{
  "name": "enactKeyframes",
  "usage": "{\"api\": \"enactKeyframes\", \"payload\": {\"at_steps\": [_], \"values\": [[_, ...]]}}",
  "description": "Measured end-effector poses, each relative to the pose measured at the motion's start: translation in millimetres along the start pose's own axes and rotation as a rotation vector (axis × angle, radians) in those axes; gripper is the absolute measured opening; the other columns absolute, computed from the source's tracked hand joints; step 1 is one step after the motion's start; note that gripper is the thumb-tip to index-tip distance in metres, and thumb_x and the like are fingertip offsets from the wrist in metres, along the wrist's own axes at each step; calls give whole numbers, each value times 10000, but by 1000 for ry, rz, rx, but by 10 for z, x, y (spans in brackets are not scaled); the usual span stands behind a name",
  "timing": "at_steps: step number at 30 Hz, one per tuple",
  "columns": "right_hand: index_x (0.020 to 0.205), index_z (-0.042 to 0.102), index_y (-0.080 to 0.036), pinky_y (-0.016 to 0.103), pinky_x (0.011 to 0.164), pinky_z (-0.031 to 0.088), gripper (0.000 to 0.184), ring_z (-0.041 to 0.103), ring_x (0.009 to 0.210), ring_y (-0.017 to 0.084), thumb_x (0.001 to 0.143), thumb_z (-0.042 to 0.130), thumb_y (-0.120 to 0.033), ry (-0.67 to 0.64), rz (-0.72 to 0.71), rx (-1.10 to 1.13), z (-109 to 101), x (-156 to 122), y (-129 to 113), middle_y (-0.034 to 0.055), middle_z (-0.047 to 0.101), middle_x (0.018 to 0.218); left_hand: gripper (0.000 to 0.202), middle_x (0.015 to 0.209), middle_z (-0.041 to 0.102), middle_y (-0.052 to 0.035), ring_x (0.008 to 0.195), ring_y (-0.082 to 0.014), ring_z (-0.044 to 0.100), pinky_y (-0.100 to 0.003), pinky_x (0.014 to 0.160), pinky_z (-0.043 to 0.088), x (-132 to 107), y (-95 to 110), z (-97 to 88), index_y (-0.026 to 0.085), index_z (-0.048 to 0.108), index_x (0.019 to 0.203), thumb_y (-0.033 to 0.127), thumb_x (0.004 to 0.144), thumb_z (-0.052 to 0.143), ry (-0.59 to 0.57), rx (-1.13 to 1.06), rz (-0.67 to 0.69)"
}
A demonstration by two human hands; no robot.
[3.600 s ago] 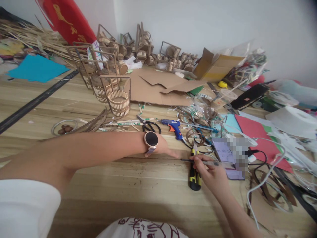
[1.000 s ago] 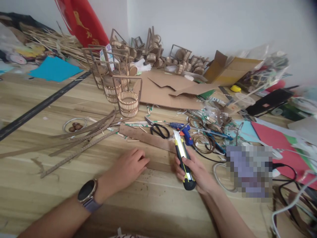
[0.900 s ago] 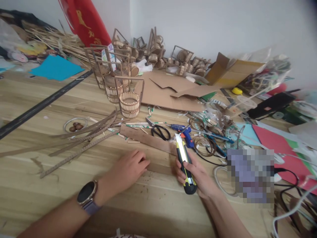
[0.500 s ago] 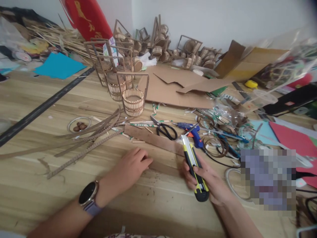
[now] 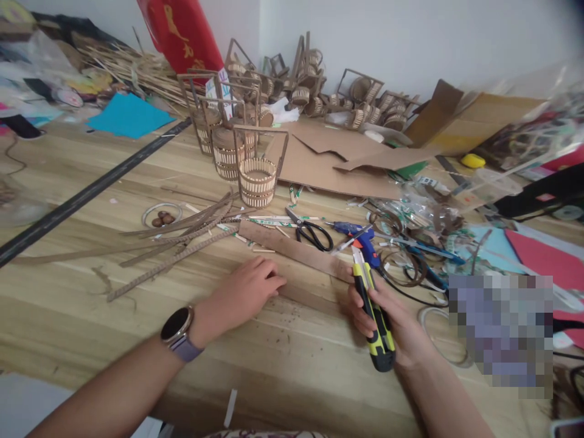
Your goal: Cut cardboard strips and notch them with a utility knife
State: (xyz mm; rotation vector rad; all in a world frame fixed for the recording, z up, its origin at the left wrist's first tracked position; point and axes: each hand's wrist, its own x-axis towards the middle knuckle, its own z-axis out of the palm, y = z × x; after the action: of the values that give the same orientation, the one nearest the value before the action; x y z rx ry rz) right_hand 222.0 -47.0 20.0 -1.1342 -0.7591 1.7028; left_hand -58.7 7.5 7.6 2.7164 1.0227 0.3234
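Observation:
My right hand (image 5: 383,310) grips a yellow and black utility knife (image 5: 375,322), its metal blade out and pointing away from me. Just beyond the blade end lies a brown strip of cardboard (image 5: 292,248), flat on the wooden table. My left hand (image 5: 250,286), with a watch (image 5: 177,323) on its wrist, rests near the strip's front edge. Its fingers are curled closed, and whatever they may hold is hidden. Small dark crumbs (image 5: 292,322) lie between the two hands. Behind the strip are black-handled scissors (image 5: 310,231) and a blue glue gun (image 5: 358,234).
A small slatted bucket (image 5: 257,182) with a tall handle stands in front of several others. Long brown strips (image 5: 182,249) lie at left, by a ring of brown balls (image 5: 163,219). Cardboard sheets (image 5: 328,164) spread behind. A tape ring (image 5: 444,337) sits at right.
The view has shifted left, so most things appear farther right. Both hands keep nearly the same pose, and the utility knife stays in my right hand.

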Motion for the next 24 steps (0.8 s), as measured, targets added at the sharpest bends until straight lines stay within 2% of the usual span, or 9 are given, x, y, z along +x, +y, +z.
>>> {"api": "enactKeyframes", "payload": {"at_steps": [5,14,20,24], "values": [[1175,603,-281,199,369,395,436,397,435,69,819,710,-508,14,30,-15,2,18,12,-53,538,711,186,1026,575,-73,1000,-244,517,-386,868,490,0,23,-23,175,677,1107,139,946,591,-26,32,2],[1127,617,-255,200,385,434,454,439,443,68,783,759,-515,4,27,-3,141,20,-26,-60,561,701,159,1026,591,-82,987,-259,536,-414,858,501,8,82,-66,162,676,1073,141,950,577,-47,96,-11],[1105,604,-234,237,440,477,462,532,481,103,774,771,-509,-3,22,-54,223,12,25,-38,618,712,140,1001,592,-79,962,-263,544,-412,826,516,22,96,-42,151,676,1058,188,931,632,-22,146,8],[1077,569,-240,238,497,500,399,593,530,108,820,734,-497,-55,35,-150,255,-36,-56,-35,650,750,150,976,608,-71,939,-256,560,-381,768,521,21,93,-12,162,686,1057,129,933,608,-4,197,17]]}}
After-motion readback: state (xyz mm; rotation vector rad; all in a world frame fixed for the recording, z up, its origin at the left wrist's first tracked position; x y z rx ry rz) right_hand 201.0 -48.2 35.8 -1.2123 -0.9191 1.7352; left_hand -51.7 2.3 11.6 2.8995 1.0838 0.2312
